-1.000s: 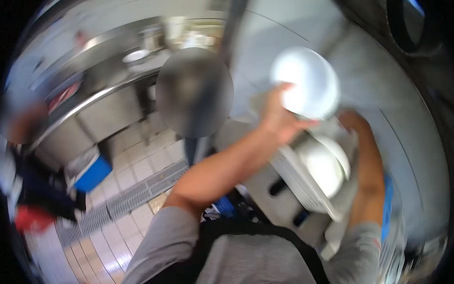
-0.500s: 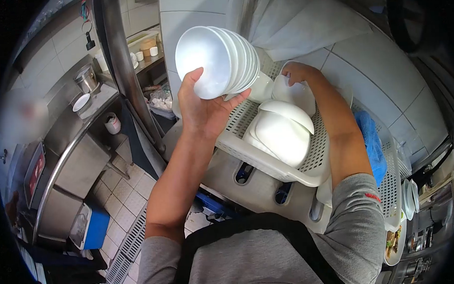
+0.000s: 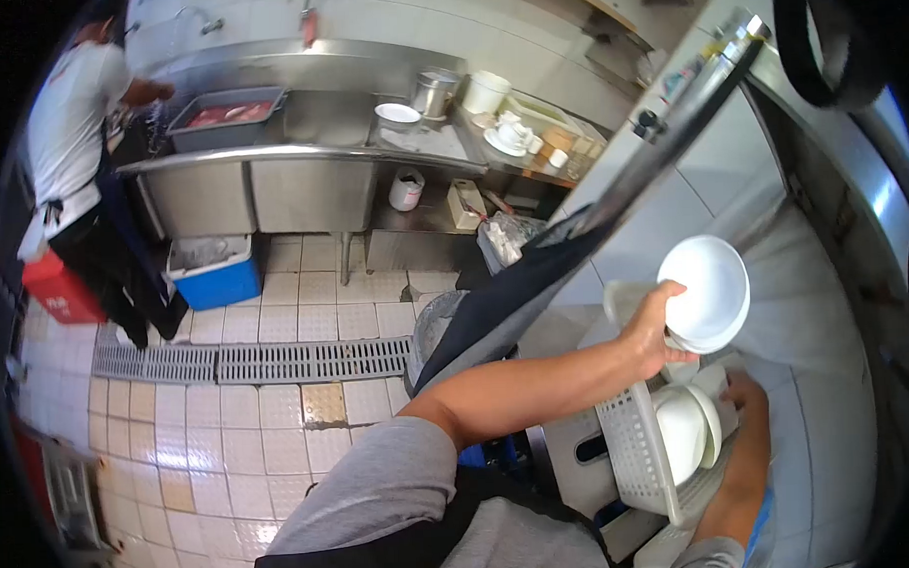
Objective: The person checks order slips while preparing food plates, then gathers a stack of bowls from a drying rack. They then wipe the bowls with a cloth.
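My left hand (image 3: 655,335) is closed on a stack of white bowls (image 3: 713,287), thumb at the rim of the front one and fingers beneath. The stack is raised above a light grey perforated plastic basket (image 3: 636,458). Larger white bowls (image 3: 680,434) lie tilted inside that basket. Deeper in it, my right hand (image 3: 747,392) grips a white bowl (image 3: 713,378) near the wall side; its fingertips are partly hidden.
A metal pole (image 3: 660,137) stands near the basket. Across the tiled floor (image 3: 259,421) runs a drain grate (image 3: 307,360). Along the far wall, a person (image 3: 79,127) stands by a steel sink (image 3: 319,118), with a blue-and-white cooler (image 3: 219,277) below.
My view has swung left, bringing the sink and the other person into sight. Both hands keep their holds, the left on the bowl stack and the right inside the basket.
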{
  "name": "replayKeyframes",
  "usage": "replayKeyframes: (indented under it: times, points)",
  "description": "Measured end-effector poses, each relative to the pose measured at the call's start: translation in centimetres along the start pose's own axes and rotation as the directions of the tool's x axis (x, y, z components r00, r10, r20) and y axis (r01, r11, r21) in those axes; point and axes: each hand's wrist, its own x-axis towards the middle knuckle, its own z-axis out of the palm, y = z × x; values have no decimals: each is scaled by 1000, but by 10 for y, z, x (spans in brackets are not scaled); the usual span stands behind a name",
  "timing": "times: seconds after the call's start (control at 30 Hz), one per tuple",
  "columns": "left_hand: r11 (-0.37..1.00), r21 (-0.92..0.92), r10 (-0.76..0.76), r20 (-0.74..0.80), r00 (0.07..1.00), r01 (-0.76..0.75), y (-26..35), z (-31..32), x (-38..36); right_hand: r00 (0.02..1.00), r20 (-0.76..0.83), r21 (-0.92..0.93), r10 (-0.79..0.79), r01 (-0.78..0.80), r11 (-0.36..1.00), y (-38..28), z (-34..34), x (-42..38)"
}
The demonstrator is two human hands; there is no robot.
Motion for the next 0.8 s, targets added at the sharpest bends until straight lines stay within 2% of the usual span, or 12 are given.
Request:
replayKeyframes:
  times: [0.03, 0.1, 0.2, 0.3, 0.4, 0.5, 0.53, 0.57, 0.63, 0.7, 0.77, 0.8]
  points:
    - [1000, 12, -9, 4, 1000, 9, 2, 0, -1, 993, -3, 13, -118, 118, 993, 56, 9, 49]
    - [1000, 5, -3, -2, 1000, 4, 4, 3, -5, 996, 34, 264, 83, -89, 960, 29, 10, 13]
    - [1000, 13, -1, -11, 1000, 1, 3, 3, -6, 978, 96, 267, 186, -206, 941, -33, 3, -47]
    - [1000, -4, -27, -31, 999, 27, 2, 3, -3, 933, 107, -162, 345, -326, 932, -85, -6, -76]
    - [1000, -6, 1, -36, 999, -1, 5, 5, -4, 979, 125, 74, 159, -169, 983, -31, 2, -39]
    - [1000, -18, 13, -38, 999, -14, 0, -3, 4, 989, 83, 130, 120, -130, 983, -36, -6, -53]
    - [1000, -17, -6, -25, 1000, 6, -4, -2, 8, 987, 102, 76, 128, -136, 988, 10, -4, -13]
    - [1000, -2, 14, -42, 999, -14, -1, 1, 1, 992, 121, 210, -41, 14, 978, 30, -5, -2]
    - [998, -42, 35, -57, 998, -37, 1, 3, -2, 984, -153, -224, -89, 53, 973, -42, -15, -64]
    - [999, 29, 28, 17, 999, -29, 3, 3, -4, 962, -242, -463, -124, -2, 886, -51, -11, -70]
    - [997, 65, 35, 7, 999, -35, 8, 14, -13, 941, -327, -607, -87, -139, 782, -99, -8, -112]
    - [998, 56, 29, 58, 998, -32, 10, 12, -11, 932, -359, -537, -51, -162, 828, -122, -7, -134]
